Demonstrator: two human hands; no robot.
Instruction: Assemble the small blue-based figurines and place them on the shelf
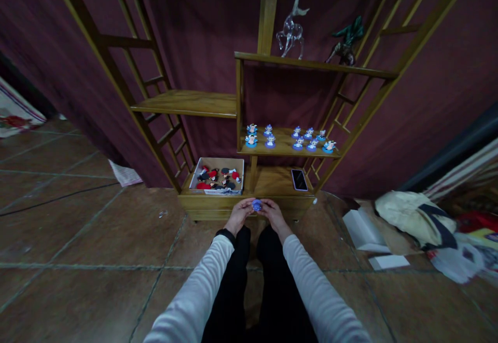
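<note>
Between the fingertips of my left hand [240, 215] and my right hand [273, 215] is a small purple figurine [256, 205]. Both hands are closed on it, in front of the low cabinet [218, 206]. Similar small figurines with purple or blue bases stand on the shelf [284, 149] above; one is a purple figurine [270, 141], another a blue-based figurine [251, 140]. To the left, an open cardboard box [241, 177] holds several red and black figurines [212, 175]. Fine details of the held figurine are too small to make out.
A phone [299, 179] lies on the cabinet top at right. Higher up stand a clear deer statuette [291, 30] and a dark statuette [346, 42]. White boxes [365, 231], a cloth bag [414, 216] and a plastic bag [459, 260] lie on the floor at right.
</note>
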